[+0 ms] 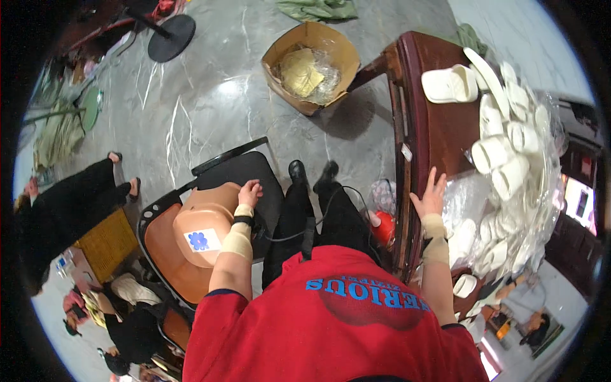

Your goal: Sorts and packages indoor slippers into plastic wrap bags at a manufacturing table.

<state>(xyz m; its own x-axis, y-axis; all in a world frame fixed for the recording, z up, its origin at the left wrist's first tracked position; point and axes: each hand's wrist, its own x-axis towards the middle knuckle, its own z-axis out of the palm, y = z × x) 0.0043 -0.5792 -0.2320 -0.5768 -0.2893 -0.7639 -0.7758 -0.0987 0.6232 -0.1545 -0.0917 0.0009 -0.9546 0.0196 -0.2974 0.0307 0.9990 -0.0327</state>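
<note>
My left hand (250, 193) hangs over the black seat (258, 172) of a chair, beside a tan-orange plastic stool (202, 219) that bears a white sticker with a blue flower. Its fingers are curled in, and nothing shows in them. Over the near edge of the dark red table (439, 130), my right hand (431, 194) is spread open and holds nothing. Close by on the table are a crumpled clear plastic bag (468, 197) and a heap of white slippers (509, 175). A single white slipper (449, 84) lies farther up the tabletop.
An open cardboard box (280, 79) with plastic wrap inside stands on the grey marbled floor (216, 114). Under the table edge lies a red object (384, 228). A dark cable (286, 239) runs across my legs. Other people (137, 331) are at the lower left.
</note>
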